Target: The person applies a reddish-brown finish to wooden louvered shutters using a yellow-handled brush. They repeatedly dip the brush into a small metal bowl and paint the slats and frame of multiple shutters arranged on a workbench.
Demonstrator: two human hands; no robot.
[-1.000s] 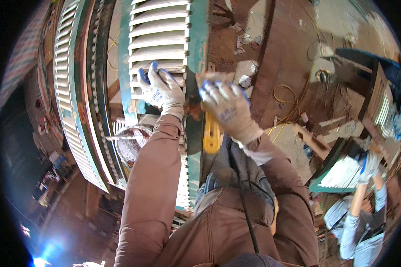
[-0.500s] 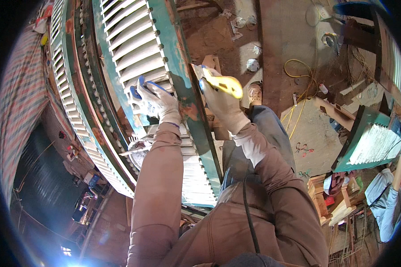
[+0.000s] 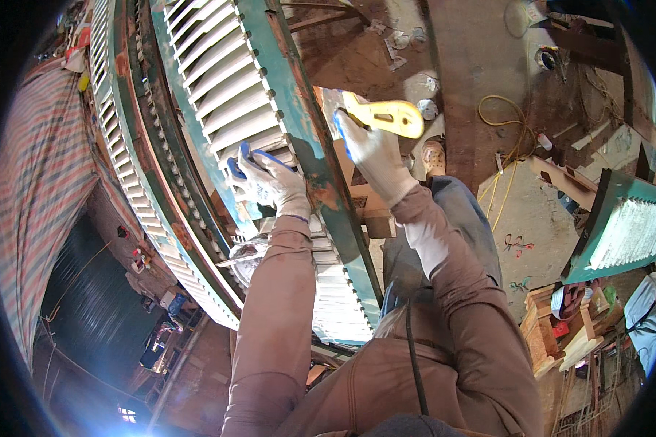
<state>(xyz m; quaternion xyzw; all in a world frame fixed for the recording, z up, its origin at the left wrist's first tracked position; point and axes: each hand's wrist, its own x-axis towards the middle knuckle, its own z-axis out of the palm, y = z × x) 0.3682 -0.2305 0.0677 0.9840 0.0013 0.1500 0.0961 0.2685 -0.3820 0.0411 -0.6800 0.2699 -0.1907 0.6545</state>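
At slats (image 3: 229, 95) | right hand (image 3: 375, 156) grip: clenched round yellow tool (image 3: 393, 116), swung rightward | left hand (image 3: 275, 183): loosely curled, empty

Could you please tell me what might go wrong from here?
The yellow-handled scraper in the right hand is close to the edge of the green shutter; a slip might gouge the frame.
The left hand is on the thin white slats; leaning hard could crack one.
The round container is near the left sleeve, so it could get knocked.
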